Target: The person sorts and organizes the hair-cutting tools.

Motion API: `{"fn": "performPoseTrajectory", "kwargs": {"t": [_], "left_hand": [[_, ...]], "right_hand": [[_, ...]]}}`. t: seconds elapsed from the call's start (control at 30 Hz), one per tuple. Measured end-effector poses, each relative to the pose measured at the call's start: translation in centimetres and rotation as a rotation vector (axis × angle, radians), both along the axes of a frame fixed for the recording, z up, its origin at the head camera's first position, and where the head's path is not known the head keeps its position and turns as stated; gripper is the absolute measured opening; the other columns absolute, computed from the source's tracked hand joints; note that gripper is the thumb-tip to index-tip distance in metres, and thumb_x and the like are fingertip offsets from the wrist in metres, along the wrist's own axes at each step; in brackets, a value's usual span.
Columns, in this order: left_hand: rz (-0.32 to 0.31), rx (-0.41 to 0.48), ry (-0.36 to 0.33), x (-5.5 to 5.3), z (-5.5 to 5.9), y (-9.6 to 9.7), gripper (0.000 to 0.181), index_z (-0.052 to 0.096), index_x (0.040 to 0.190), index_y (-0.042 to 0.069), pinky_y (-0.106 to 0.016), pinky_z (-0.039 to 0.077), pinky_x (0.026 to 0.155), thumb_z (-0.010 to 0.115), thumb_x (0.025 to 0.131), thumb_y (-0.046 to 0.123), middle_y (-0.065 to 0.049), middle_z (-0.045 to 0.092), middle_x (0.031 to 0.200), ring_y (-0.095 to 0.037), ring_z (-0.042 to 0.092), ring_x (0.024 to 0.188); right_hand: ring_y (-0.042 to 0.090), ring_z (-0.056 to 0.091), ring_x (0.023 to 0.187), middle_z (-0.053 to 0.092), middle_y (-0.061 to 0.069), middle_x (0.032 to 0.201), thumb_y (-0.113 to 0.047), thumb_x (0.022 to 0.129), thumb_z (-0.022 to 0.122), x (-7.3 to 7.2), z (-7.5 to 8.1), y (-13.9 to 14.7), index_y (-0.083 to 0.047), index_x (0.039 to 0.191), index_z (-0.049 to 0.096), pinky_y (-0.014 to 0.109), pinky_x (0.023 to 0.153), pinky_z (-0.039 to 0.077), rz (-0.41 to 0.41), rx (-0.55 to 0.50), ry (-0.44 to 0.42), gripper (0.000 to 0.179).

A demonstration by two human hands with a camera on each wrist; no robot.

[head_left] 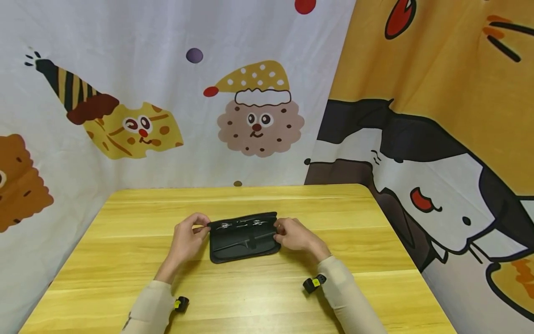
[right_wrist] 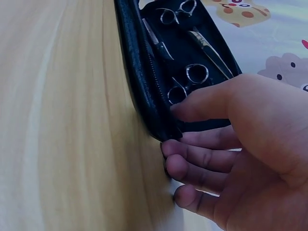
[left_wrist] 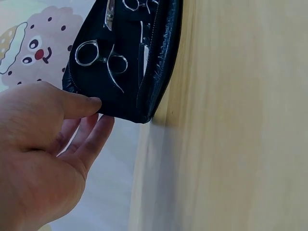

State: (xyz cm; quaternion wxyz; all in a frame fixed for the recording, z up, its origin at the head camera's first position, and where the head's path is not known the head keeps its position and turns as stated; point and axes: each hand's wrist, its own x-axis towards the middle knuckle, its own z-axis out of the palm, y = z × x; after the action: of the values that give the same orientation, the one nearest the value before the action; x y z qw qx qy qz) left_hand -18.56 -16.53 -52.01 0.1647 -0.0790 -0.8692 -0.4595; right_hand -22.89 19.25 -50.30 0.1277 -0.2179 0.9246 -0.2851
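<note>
An unfolded black zip case (head_left: 244, 255) stands over the table, its far panel tilted up and its near panel lower. My left hand (head_left: 189, 236) pinches the case's far left corner, thumb on the inside and fingers behind. At the right edge, my right hand (head_left: 296, 234) grips the case with thumb inside and fingertips outside. Silver scissors (left_wrist: 103, 59) with ring handles are tucked into the far panel, pointing opposite ways. A slim metal blade (right_wrist: 211, 53) lies beside them. Across the near panel runs a thin dark comb-like strip (head_left: 233, 244), partly under a strap.
The light wooden table (head_left: 250, 297) extends around the case on every side. Behind it hangs a curtain (head_left: 158, 69) with cartoon prints. A small black and yellow camera (head_left: 181, 304) sits on the left wrist, another camera (head_left: 314, 283) on the right.
</note>
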Motion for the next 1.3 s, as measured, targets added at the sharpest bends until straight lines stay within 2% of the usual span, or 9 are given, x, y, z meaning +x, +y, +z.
{"fn": "performPoseTrajectory", "kwargs": {"t": [0.2,0.43,0.67,0.77,0.93,1.03,1.3], "left_hand": [[-0.048,-0.126,0.125,0.4,0.1,0.1,0.027,0.074,0.102,0.001,-0.045,0.073,0.085,0.076,0.089,-0.022,-0.013,0.079,0.101,-0.031,0.079,0.096],[-0.092,-0.209,0.146,1.1,0.6,0.1,0.028,0.073,0.098,0.003,-0.046,0.073,0.086,0.074,0.087,-0.022,-0.011,0.077,0.098,-0.027,0.077,0.093],[-0.13,-0.261,0.221,1.6,0.6,-0.1,0.029,0.074,0.096,0.003,-0.045,0.072,0.083,0.077,0.083,-0.022,-0.008,0.077,0.095,-0.026,0.078,0.09],[-0.147,-0.279,0.22,1.8,0.6,-0.2,0.031,0.074,0.097,0.006,-0.044,0.072,0.083,0.079,0.083,-0.022,-0.006,0.077,0.095,-0.025,0.08,0.091],[-0.174,-0.305,0.179,2.1,0.8,-0.3,0.034,0.075,0.099,0.01,-0.044,0.072,0.085,0.083,0.084,-0.02,-0.004,0.078,0.099,-0.027,0.081,0.095],[-0.182,-0.328,0.175,2.2,0.8,-0.3,0.035,0.075,0.099,0.011,-0.042,0.071,0.084,0.085,0.083,-0.019,-0.002,0.078,0.099,-0.024,0.08,0.094],[-0.208,-0.374,0.168,2.6,1.0,-0.4,0.035,0.076,0.095,0.013,-0.036,0.069,0.079,0.086,0.081,-0.018,0.001,0.078,0.096,-0.017,0.075,0.089]], "right_hand": [[0.014,0.068,0.091,0.078,0.004,0.106,-0.022,0.107,0.077,0.0,0.4,0.6,0.003,0.149,0.066,0.044,0.092,0.063,0.062,0.0,-0.043,0.05],[0.015,0.067,0.088,0.076,0.003,0.105,-0.026,0.107,0.077,-0.1,0.6,1.0,0.004,0.149,0.064,0.041,0.088,0.06,0.098,-0.015,-0.088,0.054],[0.017,0.065,0.091,0.073,0.002,0.103,-0.03,0.106,0.078,-0.3,0.8,1.3,0.0,0.134,0.071,0.044,0.094,0.06,0.078,-0.047,-0.108,0.042],[0.016,0.062,0.087,0.07,0.001,0.098,-0.03,0.106,0.077,-0.3,0.9,1.4,-0.004,0.122,0.072,0.039,0.086,0.057,0.085,-0.047,-0.11,0.031],[0.011,0.053,0.072,0.062,-0.001,0.085,-0.029,0.107,0.076,-0.4,0.9,1.5,-0.012,0.101,0.067,0.029,0.068,0.044,0.115,-0.055,-0.112,0.02],[0.01,0.052,0.07,0.062,-0.002,0.084,-0.028,0.107,0.075,-0.6,0.9,1.7,-0.013,0.1,0.067,0.026,0.066,0.043,0.134,-0.059,-0.116,0.018],[0.013,0.062,0.079,0.075,0.002,0.093,-0.025,0.108,0.074,-0.9,0.9,2.2,-0.011,0.111,0.075,0.03,0.073,0.052,0.173,-0.069,-0.131,0.014]]}}
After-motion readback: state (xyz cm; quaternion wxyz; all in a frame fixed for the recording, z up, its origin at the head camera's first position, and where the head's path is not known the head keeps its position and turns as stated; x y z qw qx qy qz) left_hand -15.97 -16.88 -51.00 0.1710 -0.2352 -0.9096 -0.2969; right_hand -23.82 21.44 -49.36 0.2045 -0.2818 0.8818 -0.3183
